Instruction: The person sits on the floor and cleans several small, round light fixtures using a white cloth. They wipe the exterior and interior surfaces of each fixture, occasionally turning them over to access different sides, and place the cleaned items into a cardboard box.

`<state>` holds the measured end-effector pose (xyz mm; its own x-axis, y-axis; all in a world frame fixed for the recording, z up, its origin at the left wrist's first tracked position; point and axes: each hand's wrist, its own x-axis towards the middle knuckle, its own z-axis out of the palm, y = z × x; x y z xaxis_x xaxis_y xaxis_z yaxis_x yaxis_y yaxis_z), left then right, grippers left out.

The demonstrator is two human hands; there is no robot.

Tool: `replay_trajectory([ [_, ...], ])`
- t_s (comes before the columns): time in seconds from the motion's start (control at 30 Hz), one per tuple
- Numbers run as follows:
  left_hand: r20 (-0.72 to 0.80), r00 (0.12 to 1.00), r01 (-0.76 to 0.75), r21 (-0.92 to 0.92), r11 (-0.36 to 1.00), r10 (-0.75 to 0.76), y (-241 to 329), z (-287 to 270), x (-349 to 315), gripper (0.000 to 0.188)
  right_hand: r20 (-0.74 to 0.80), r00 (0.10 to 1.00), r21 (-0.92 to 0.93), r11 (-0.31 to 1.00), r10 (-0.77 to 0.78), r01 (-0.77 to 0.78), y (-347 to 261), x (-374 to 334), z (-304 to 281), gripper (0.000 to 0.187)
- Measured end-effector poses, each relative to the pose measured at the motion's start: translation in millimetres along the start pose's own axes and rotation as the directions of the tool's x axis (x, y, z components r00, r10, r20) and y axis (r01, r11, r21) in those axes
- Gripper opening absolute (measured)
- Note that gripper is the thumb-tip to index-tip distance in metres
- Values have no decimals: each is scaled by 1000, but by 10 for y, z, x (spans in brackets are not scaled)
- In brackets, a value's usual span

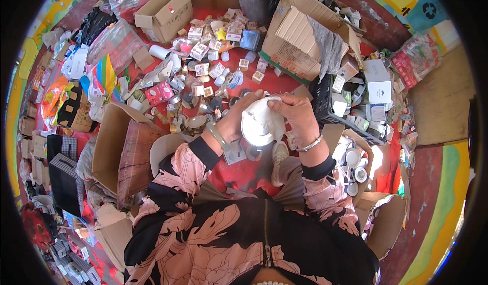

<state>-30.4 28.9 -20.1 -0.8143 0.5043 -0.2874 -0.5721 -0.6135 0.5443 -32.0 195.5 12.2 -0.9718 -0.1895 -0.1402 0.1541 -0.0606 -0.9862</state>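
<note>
A white, round, hollow piece like a shallow cup is held up in front of my body, its rim toward me. My left hand closes around its left side; the fingers behind it are hidden. At its upper right, my right hand pinches a crumpled white wrap or cloth that lies against the piece. I cannot tell whether the two are joined. On the floor below lie a small flat card or packet and a round clear-looking disc.
Small boxes and jars cover the red floor ahead. Open cartons stand at the far left, far right and near left. To the right are a packed black crate and a box of white round pieces.
</note>
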Motion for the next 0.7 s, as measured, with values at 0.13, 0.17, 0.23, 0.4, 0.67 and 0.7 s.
replay_trajectory([
  [0.13,119,987,-73,-249,966,105,17,-95,72,34,-58,996,167,984,68,-57,-11,31,46,15],
  [0.17,49,988,-131,-219,967,145,13,-117,78,34,-56,996,178,982,73,-62,14,42,32,14],
  [0.23,-91,968,-246,-146,958,234,91,-8,7,34,-45,995,202,977,85,-74,68,67,35,14],
  [0.4,46,747,-554,594,583,664,121,-267,183,40,-57,982,393,908,182,-146,32,-33,238,12],
  [0.67,-19,715,-516,661,546,699,164,59,-49,47,-57,993,567,822,104,-53,214,-38,328,8],
  [0.7,74,671,-503,776,380,738,133,-38,-8,49,-47,994,556,829,96,-54,171,-10,244,8],
])
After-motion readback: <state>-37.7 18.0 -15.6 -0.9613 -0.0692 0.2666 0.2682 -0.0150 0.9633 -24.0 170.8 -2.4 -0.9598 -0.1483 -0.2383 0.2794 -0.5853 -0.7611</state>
